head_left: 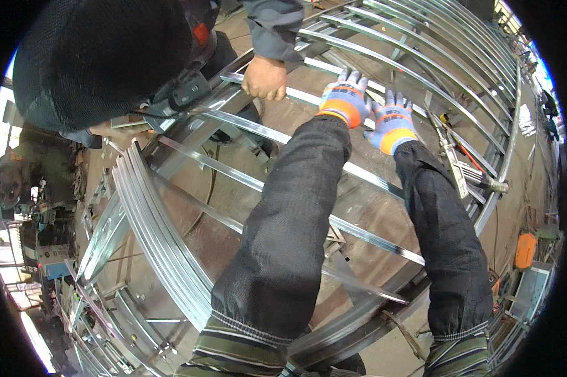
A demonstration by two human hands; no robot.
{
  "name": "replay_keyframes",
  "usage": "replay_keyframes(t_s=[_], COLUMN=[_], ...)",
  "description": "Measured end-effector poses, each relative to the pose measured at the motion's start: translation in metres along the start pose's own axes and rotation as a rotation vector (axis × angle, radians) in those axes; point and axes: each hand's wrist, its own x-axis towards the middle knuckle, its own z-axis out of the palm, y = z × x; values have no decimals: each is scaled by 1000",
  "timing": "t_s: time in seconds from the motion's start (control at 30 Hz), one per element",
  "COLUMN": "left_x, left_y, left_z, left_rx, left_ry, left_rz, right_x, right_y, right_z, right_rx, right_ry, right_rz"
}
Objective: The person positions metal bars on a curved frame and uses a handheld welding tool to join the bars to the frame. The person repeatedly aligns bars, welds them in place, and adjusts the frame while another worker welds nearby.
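Note:
My left hand [345, 102], in a grey glove with orange and yellow bands, lies over a shiny metal bar [304, 95] of a large frame. Its fingers point away from me, slightly apart. Beside it, my right hand [393, 124] wears a matching glove. That hand rests on the bars with its fingers stretched forward and its thumb out to the left. The undersides of both hands are hidden. At left, a co-worker's closed hand [264, 78] is on the same bar near its end. The co-worker's other hand [123, 129] is at a dark tool [186, 93].
Several parallel bars [421, 53] curve across the frame beyond my hands. A long metal clamp [450, 157] sits at the right edge. Loose metal strips [164, 232] lie bundled at left. An orange box [525, 250] stands far right. The co-worker's dark mesh hat [101, 60] fills the upper left.

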Motion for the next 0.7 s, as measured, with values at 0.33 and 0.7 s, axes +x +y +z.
replay_keyframes(t_s=[0.33, 0.7], left_x=[-1, -1], left_y=[4, 5], left_z=[-8, -4], left_rx=[24, 42], left_ry=[-24, 15], left_rz=[23, 5], right_x=[0, 4], right_y=[-1, -7], right_z=[2, 3], right_rx=[-56, -71], right_ry=[42, 27], right_rz=[-25, 44])
